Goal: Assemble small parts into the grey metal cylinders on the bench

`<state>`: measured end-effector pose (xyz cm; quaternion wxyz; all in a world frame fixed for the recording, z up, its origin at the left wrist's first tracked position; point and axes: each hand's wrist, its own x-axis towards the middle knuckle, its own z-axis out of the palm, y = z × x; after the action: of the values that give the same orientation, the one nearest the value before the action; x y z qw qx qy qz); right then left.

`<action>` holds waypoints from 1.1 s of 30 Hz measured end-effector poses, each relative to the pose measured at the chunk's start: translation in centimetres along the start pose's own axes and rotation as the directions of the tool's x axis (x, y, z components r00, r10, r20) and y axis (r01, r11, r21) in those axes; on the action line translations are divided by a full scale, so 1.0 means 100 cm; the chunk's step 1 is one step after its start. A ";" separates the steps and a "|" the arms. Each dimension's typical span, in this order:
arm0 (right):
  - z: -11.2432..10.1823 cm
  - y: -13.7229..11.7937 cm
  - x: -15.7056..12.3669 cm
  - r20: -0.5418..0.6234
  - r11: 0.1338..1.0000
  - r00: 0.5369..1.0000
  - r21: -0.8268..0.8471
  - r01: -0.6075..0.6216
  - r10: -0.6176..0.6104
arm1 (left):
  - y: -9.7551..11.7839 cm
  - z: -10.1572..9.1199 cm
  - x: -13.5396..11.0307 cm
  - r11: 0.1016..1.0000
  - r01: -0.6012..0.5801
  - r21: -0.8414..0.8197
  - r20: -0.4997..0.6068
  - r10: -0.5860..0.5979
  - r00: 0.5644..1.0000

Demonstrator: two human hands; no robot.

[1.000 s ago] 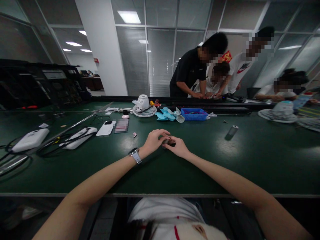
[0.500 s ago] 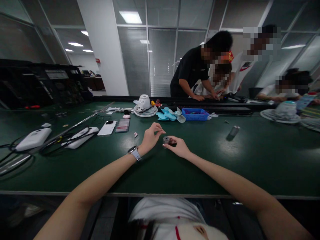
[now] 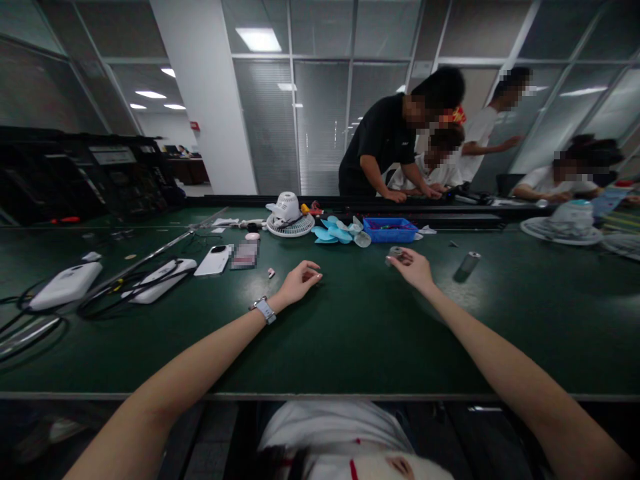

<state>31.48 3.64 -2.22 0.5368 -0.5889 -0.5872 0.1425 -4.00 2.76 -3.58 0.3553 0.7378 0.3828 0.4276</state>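
My right hand (image 3: 414, 267) pinches a small grey metal cylinder (image 3: 394, 253) between thumb and fingers, just over the green table. The fingers cover part of the cylinder. A second, taller grey cylinder (image 3: 468, 265) stands on the table to the right of that hand. My left hand (image 3: 299, 283) rests on the table with loosely curved fingers, a gap between thumb and fingertips, and nothing seen in it. A small white and pink piece (image 3: 271, 273) lies just left of it.
Farther back are a white fan part (image 3: 289, 217), light-blue fan blades (image 3: 334, 231) and a blue bin (image 3: 390, 230) of small parts. At left lie a white phone (image 3: 213, 260), white devices (image 3: 67, 285) and black cables. Several people work across the table.
My right hand has carried the small cylinder right and farther back, away from my left hand. The left hand has dropped lower and slightly left. A person at the back has turned.
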 end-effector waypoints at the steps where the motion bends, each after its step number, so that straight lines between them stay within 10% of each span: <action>1: -0.017 0.015 0.012 -0.087 0.993 0.995 -0.106 -0.057 0.048 | -0.002 0.000 0.001 0.999 0.024 -0.029 -0.041 -0.025 0.999; 5: -0.069 0.063 0.035 -0.406 0.854 0.885 -0.355 -0.381 0.227 | -0.007 0.001 0.006 0.989 0.104 -0.109 -0.176 -0.122 0.977; 9: -0.086 0.082 0.034 -0.431 0.841 0.868 -0.349 -0.413 0.247 | -0.010 0.002 0.007 0.988 0.110 -0.112 -0.208 -0.132 0.969; 13: -0.079 0.066 0.027 -0.458 0.819 0.855 -0.375 -0.433 0.242 | -0.014 0.002 0.008 0.991 0.099 -0.091 -0.237 -0.118 0.964; 16: -0.055 0.027 0.013 -0.497 0.840 0.868 -0.466 -0.278 0.011 | -0.018 0.002 0.010 0.991 0.096 -0.092 -0.281 -0.118 0.952; 20: 0.013 -0.043 -0.031 0.049 0.841 0.931 -0.415 0.348 -0.361 | -0.022 0.001 0.011 0.990 0.111 -0.092 -0.334 -0.136 0.933; 23: 0.068 -0.082 -0.072 0.523 0.781 0.720 -0.154 0.606 -0.455 | -0.022 0.000 0.009 0.992 0.109 -0.070 -0.369 -0.127 0.921; 26: 0.105 -0.103 -0.094 0.643 0.764 0.604 -0.044 0.644 -0.472 | -0.022 -0.001 0.008 0.994 0.098 -0.042 -0.388 -0.107 0.915; 33: 0.115 -0.101 -0.090 0.629 0.808 0.633 -0.014 0.589 -0.451 | -0.021 -0.002 0.007 0.995 0.101 -0.016 -0.379 -0.099 0.920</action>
<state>14.44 -1.34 -2.71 0.2728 -0.3718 -0.8824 0.0935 -4.46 4.33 -5.05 0.2944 0.6214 0.4824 0.5427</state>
